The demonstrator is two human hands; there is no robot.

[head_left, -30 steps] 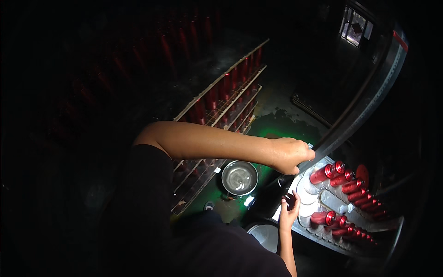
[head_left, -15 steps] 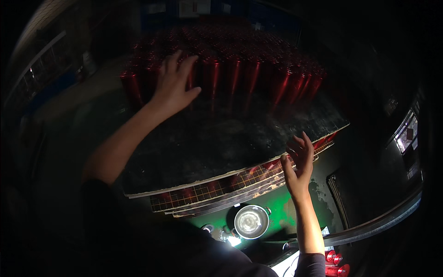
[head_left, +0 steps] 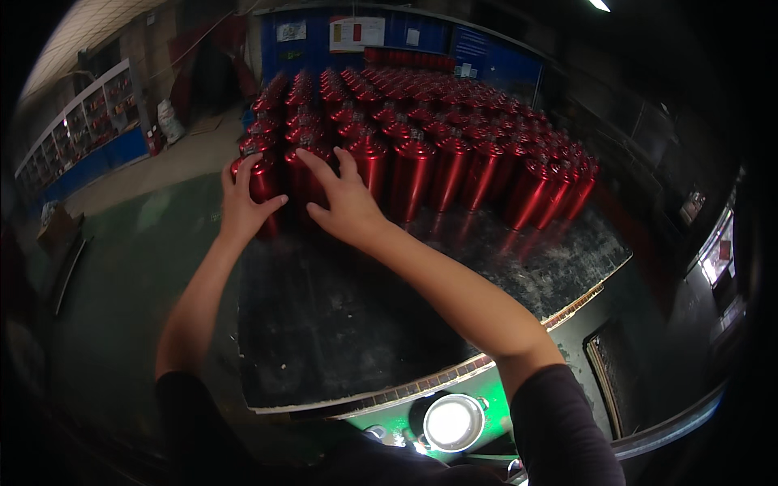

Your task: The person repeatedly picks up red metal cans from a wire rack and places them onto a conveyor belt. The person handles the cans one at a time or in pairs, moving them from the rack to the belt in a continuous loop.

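Observation:
Rows of shiny red metal bottles [head_left: 413, 182] with stepped shoulders and narrow necks crowd a dark board [head_left: 348, 324]. At the front left corner of the group, my left hand [head_left: 241, 211] curves around one red bottle [head_left: 266, 180], fingers on its left side and thumb across its front. Beside it, my right hand [head_left: 348, 206] reaches in from the right with fingers spread. Its fingertips lie over the shoulder of the neighbouring red bottle [head_left: 301, 182], and its thumb is apart, lower down; firm contact there cannot be made out.
Beneath the board's front edge, a round metal pot [head_left: 454, 423] sits on green floor in bright light. A curved dark rail [head_left: 668, 433] runs at lower right, near a dark flat panel [head_left: 606, 381]. Shelving [head_left: 89, 121] stands far left, a blue partition [head_left: 429, 40] behind.
The view has brightened and shifted. My right hand has swung from the board's right front edge up and left to the bottles. My left hand has come to the corner bottle.

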